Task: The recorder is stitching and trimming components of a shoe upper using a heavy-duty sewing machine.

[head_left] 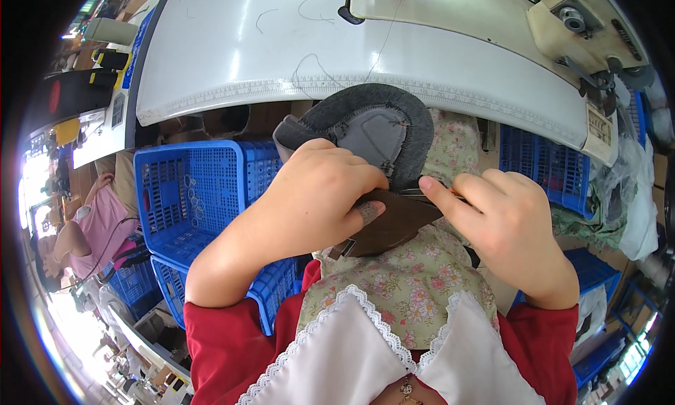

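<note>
A brown shoe upper [397, 226] with a dark grey fuzzy lining is held up in front of my floral apron. My left hand [320, 187] grips its edge, fingers curled over the lining and thumb on the brown outside. A grey-brown wrap covers part of that thumb. My right hand [503, 208] is closed around a small thin metal tool [411, 192], with a bit of orange showing by the fingers. The tool's tip meets the upper's edge near my left fingertips. Most of the tool is hidden, so its exact kind is unclear.
A white sewing table [232, 60] with a ruler strip along its near edge lies ahead, loose threads on it. On it stands a sewing machine [478, 18]. Blue crates [190, 194] are stacked at left; another blue crate [545, 166] is under the table. A person in pink [105, 226] sits far left.
</note>
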The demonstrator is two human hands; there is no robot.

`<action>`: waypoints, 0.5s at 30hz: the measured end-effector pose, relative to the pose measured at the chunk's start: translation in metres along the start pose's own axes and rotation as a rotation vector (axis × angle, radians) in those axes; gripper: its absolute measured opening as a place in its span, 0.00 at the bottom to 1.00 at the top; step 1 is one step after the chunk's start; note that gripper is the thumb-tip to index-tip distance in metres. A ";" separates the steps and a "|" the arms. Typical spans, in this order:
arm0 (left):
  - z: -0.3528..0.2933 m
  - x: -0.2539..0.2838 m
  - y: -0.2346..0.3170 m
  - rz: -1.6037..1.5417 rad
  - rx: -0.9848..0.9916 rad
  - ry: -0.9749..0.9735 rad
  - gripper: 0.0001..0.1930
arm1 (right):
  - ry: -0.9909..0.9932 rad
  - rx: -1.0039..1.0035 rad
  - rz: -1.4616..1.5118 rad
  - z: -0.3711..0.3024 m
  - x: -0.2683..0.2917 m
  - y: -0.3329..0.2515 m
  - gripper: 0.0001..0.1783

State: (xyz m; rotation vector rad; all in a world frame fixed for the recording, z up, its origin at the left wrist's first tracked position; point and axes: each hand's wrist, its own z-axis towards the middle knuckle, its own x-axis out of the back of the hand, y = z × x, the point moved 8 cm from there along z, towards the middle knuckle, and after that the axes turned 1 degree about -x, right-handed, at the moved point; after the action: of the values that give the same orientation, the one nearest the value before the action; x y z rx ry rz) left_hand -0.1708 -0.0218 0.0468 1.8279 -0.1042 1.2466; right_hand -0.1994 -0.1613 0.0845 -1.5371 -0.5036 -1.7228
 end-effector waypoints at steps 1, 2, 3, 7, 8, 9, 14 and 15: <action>0.000 0.000 0.000 0.003 0.000 -0.001 0.11 | -0.001 0.000 0.000 0.000 0.000 0.000 0.20; 0.000 0.000 0.001 0.006 -0.001 -0.003 0.11 | 0.003 -0.002 0.008 0.000 -0.001 0.001 0.20; 0.001 0.000 0.001 0.005 -0.001 -0.003 0.11 | 0.006 -0.005 0.016 0.000 -0.001 0.001 0.20; 0.001 -0.001 -0.001 0.000 -0.002 -0.010 0.11 | -0.040 -0.005 0.023 0.001 -0.002 0.000 0.23; 0.000 -0.001 -0.001 -0.002 -0.007 -0.004 0.11 | -0.038 0.010 0.019 0.002 -0.003 0.000 0.23; 0.001 0.000 -0.001 -0.003 -0.008 -0.004 0.11 | -0.037 0.020 0.014 0.002 -0.003 -0.001 0.23; 0.002 -0.001 -0.001 -0.028 -0.031 0.002 0.11 | -0.002 0.055 -0.001 -0.001 -0.003 -0.002 0.24; 0.002 -0.001 -0.001 -0.028 -0.028 0.003 0.11 | 0.018 0.075 0.007 -0.002 -0.004 -0.003 0.24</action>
State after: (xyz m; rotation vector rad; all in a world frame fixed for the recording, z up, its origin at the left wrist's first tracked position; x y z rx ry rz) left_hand -0.1694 -0.0229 0.0448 1.7973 -0.0941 1.2224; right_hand -0.2029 -0.1598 0.0810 -1.4675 -0.5468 -1.6916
